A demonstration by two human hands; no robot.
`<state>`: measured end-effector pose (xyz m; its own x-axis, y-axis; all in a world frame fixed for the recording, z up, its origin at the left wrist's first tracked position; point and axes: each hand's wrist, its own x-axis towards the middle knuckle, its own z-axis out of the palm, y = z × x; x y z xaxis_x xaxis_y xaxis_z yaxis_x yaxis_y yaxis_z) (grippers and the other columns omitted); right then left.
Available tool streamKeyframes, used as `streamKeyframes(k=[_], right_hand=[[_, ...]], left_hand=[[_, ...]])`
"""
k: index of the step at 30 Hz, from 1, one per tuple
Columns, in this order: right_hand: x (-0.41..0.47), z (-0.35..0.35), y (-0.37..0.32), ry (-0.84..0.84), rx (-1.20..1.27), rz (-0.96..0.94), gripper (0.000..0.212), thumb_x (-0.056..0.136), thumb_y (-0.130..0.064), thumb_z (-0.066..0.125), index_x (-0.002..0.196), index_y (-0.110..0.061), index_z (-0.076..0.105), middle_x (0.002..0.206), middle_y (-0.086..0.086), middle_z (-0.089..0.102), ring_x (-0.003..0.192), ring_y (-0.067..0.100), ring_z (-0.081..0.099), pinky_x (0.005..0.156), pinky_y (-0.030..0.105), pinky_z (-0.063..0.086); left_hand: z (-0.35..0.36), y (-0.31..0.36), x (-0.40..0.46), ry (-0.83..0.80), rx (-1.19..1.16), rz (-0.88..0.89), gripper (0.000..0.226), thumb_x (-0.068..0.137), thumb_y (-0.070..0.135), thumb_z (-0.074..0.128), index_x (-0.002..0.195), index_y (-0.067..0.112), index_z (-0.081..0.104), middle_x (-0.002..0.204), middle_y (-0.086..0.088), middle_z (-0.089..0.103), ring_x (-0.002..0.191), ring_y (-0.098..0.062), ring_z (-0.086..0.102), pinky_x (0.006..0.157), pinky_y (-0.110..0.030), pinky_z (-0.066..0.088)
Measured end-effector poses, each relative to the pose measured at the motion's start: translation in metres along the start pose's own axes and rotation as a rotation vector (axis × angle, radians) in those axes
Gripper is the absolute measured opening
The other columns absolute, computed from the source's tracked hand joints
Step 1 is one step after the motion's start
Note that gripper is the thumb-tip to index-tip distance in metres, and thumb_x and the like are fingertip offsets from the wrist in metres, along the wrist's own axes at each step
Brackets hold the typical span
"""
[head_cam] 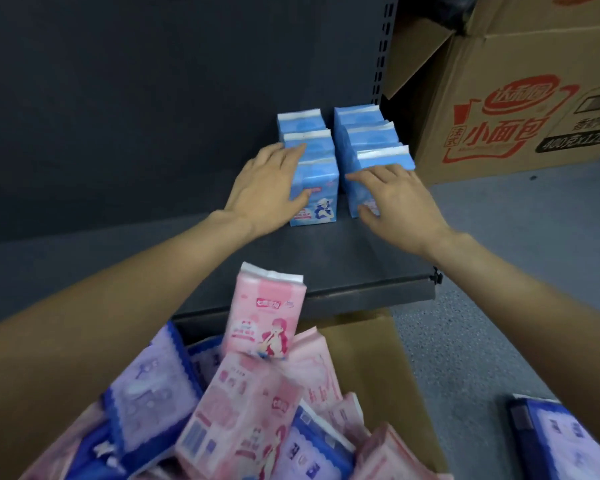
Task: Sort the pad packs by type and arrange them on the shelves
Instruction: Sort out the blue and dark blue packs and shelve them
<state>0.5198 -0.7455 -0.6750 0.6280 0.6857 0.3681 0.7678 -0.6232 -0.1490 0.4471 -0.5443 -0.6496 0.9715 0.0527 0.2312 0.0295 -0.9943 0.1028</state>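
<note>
Light blue pad packs stand upright in two rows of three at the back right of the dark shelf [326,261]. My left hand [267,188] grips the front pack of the left row [321,192], fingers along its left side and thumb on its front. My right hand [392,195] lies over the front pack of the right row [381,161], fingers across its top front and thumb low on its face. A pink pad pack [267,313] stands upright on top of a heap of pink and purple-blue packs [222,410] in the box below.
A cardboard box [371,368] holds the heap in front of the shelf. A large printed carton [520,98] sits on the grey floor to the right. A purple-blue pack [561,441] lies at the lower right. The shelf's left part is dark and bare.
</note>
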Motion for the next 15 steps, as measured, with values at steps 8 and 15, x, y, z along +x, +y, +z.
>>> streamKeyframes(k=[8, 15], right_hand=[[-0.078, -0.011, -0.134, -0.236, 0.239, -0.124, 0.022, 0.089, -0.028, 0.058, 0.108, -0.023, 0.067, 0.101, -0.002, 0.071, 0.092, 0.024, 0.065, 0.075, 0.036, 0.051], [-0.125, -0.004, -0.198, -0.473, 0.18, -0.168, 0.073, 0.075, -0.07, 0.032, 0.136, -0.032, 0.046, 0.144, 0.0, 0.041, 0.13, 0.026, 0.037, 0.108, 0.042, 0.032]], left_hand=[[-0.069, -0.045, -0.173, -0.113, -0.077, -0.019, 0.031, 0.088, 0.046, 0.05, 0.114, 0.035, 0.062, 0.105, 0.018, 0.068, 0.1, -0.009, 0.061, 0.075, -0.025, 0.04], [-0.041, -0.101, -0.274, -0.395, -0.138, -0.214, 0.104, 0.056, 0.083, 0.032, 0.148, 0.034, 0.027, 0.155, 0.001, 0.027, 0.142, -0.02, 0.023, 0.114, -0.031, 0.016]])
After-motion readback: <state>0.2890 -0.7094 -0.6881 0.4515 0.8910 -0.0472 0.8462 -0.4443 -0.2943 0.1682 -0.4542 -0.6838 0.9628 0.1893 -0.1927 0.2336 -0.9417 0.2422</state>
